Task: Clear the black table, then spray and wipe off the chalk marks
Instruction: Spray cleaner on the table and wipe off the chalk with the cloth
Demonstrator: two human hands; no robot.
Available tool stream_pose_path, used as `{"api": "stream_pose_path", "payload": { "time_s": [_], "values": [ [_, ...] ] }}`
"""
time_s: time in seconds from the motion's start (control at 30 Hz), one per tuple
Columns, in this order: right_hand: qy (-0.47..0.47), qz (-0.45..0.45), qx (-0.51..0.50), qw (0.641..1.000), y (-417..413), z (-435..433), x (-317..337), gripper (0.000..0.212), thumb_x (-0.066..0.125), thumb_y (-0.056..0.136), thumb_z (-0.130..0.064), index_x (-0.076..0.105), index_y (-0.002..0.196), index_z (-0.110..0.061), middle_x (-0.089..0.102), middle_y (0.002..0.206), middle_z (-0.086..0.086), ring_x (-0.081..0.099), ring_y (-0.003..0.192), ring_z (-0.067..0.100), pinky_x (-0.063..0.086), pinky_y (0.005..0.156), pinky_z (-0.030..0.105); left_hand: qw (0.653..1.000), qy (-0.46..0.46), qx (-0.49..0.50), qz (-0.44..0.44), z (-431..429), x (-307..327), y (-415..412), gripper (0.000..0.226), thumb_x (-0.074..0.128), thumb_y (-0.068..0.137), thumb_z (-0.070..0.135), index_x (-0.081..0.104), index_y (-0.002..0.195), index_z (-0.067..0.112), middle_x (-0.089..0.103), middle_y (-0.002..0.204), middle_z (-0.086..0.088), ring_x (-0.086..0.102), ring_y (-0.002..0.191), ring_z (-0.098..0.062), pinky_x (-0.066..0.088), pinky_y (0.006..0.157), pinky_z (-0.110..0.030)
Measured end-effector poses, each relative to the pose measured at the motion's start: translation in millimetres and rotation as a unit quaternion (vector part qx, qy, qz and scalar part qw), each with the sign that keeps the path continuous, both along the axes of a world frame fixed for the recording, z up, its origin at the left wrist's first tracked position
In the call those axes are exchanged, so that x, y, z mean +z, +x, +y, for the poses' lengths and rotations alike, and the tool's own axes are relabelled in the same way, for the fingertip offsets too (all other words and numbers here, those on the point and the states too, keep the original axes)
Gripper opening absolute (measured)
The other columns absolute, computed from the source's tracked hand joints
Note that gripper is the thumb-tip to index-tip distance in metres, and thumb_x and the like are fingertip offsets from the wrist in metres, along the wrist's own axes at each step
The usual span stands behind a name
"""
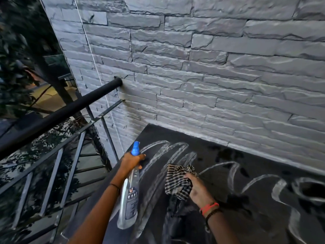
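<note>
The black table (219, 224) fills the lower right, covered with white chalk marks (177, 152) in looping strokes and some dark wet patches. My left hand (131, 162) grips a clear spray bottle (129, 199) with a blue nozzle, held over the table's left edge, nozzle pointing away from me. My right hand (197, 188) holds a bunched black-and-white checked cloth (177, 181) pressed on the table top near the chalk strokes.
A grey stone-brick wall (193, 71) stands right behind the table. A black metal railing (58, 115) with slanted bars runs along the left, with trees and a street below it.
</note>
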State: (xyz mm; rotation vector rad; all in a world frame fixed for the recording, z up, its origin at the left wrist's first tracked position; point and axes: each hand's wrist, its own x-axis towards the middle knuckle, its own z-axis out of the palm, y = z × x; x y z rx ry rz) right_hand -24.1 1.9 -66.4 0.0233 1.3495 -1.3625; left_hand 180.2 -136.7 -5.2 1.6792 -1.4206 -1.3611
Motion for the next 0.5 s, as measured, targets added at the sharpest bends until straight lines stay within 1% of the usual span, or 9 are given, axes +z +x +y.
{"api": "stream_pose_path", "payload": {
  "time_s": [0.07, 0.1, 0.17, 0.2, 0.27, 0.33, 0.37, 0.43, 0.5],
  "values": [
    [0.005, -0.008, -0.002, 1.000, -9, -5, 1, 0.015, 0.057, 0.090, -0.012, 0.066, 0.090, -0.001, 0.073, 0.073, 0.014, 0.070, 0.061, 0.025, 0.057, 0.056, 0.034, 1.000, 0.007, -0.005, -0.003, -9, 1, -15, 0.020, 0.071, 0.081, 0.012, 0.056, 0.069, 0.009, 0.053, 0.034, 0.007, 0.049, 0.027, -0.008, 0.043, 0.041, -0.023],
    [0.002, -0.010, -0.002, 1.000, -12, -7, -1, 0.016, 0.056, 0.089, -0.012, 0.067, 0.092, 0.000, 0.073, 0.077, 0.016, 0.070, 0.063, 0.026, 0.058, 0.059, 0.035, 1.000, 0.007, -0.006, -0.009, -14, 3, -21, 0.019, 0.071, 0.081, 0.012, 0.056, 0.068, 0.009, 0.052, 0.032, 0.007, 0.049, 0.026, -0.007, 0.043, 0.040, -0.022],
    [0.004, -0.008, 0.003, 1.000, -18, -12, -1, 0.021, 0.058, 0.088, -0.012, 0.067, 0.100, 0.002, 0.071, 0.093, 0.020, 0.070, 0.076, 0.029, 0.057, 0.068, 0.039, 1.000, 0.014, -0.011, -0.021, -25, 5, -30, 0.021, 0.071, 0.080, 0.010, 0.056, 0.065, 0.009, 0.052, 0.032, 0.008, 0.048, 0.026, -0.006, 0.042, 0.034, -0.018],
    [0.004, -0.010, 0.008, 1.000, -21, -15, -1, 0.024, 0.058, 0.087, -0.012, 0.067, 0.104, 0.002, 0.070, 0.099, 0.022, 0.070, 0.083, 0.031, 0.057, 0.072, 0.040, 0.999, 0.022, -0.015, -0.022, -32, 5, -35, 0.021, 0.071, 0.078, 0.010, 0.057, 0.064, 0.009, 0.054, 0.034, 0.007, 0.049, 0.026, -0.007, 0.042, 0.034, -0.018],
    [0.003, -0.014, 0.009, 1.000, -24, -18, -3, 0.026, 0.059, 0.086, -0.012, 0.066, 0.107, 0.002, 0.069, 0.105, 0.021, 0.068, 0.089, 0.032, 0.056, 0.073, 0.039, 0.999, 0.031, -0.019, -0.023, -41, 7, -41, 0.018, 0.073, 0.067, 0.018, 0.059, 0.063, 0.008, 0.061, 0.048, -0.002, 0.051, 0.030, -0.013, 0.046, 0.040, -0.023],
    [-0.001, -0.016, 0.005, 1.000, -28, -24, -9, 0.026, 0.059, 0.086, -0.012, 0.066, 0.107, 0.001, 0.069, 0.105, 0.021, 0.068, 0.090, 0.031, 0.056, 0.075, 0.039, 0.999, 0.030, -0.027, -0.023, -57, 0, -49, 0.023, 0.069, 0.053, 0.026, 0.062, 0.063, 0.007, 0.063, 0.060, -0.010, 0.052, 0.032, -0.017, 0.046, 0.044, -0.025],
    [-0.006, -0.017, 0.000, 1.000, -30, -28, -13, 0.027, 0.059, 0.085, -0.012, 0.066, 0.108, 0.001, 0.068, 0.106, 0.021, 0.067, 0.094, 0.032, 0.055, 0.080, 0.042, 0.999, 0.032, -0.034, -0.025, -64, -1, -53, 0.023, 0.069, 0.053, 0.026, 0.063, 0.064, 0.006, 0.064, 0.061, -0.010, 0.052, 0.032, -0.017, 0.045, 0.043, -0.024],
    [-0.018, -0.014, 0.003, 1.000, -33, -32, -18, 0.026, 0.060, 0.084, -0.012, 0.066, 0.106, 0.001, 0.069, 0.104, 0.021, 0.066, 0.099, 0.034, 0.051, 0.090, 0.045, 0.998, 0.036, -0.044, -0.024, -74, -4, -62, 0.016, 0.073, 0.063, 0.019, 0.063, 0.065, 0.007, 0.064, 0.056, -0.007, 0.052, 0.032, -0.014, 0.044, 0.040, -0.023],
    [-0.033, 0.009, 0.008, 0.999, -36, -35, -20, 0.022, 0.061, 0.082, -0.014, 0.067, 0.098, -0.001, 0.071, 0.094, 0.017, 0.067, 0.091, 0.032, 0.051, 0.090, 0.044, 0.997, 0.041, -0.061, -0.023, -80, -6, -71, 0.015, 0.073, 0.066, 0.018, 0.067, 0.068, 0.004, 0.064, 0.052, -0.003, 0.055, 0.036, -0.013, 0.047, 0.042, -0.022]
  ]
}}
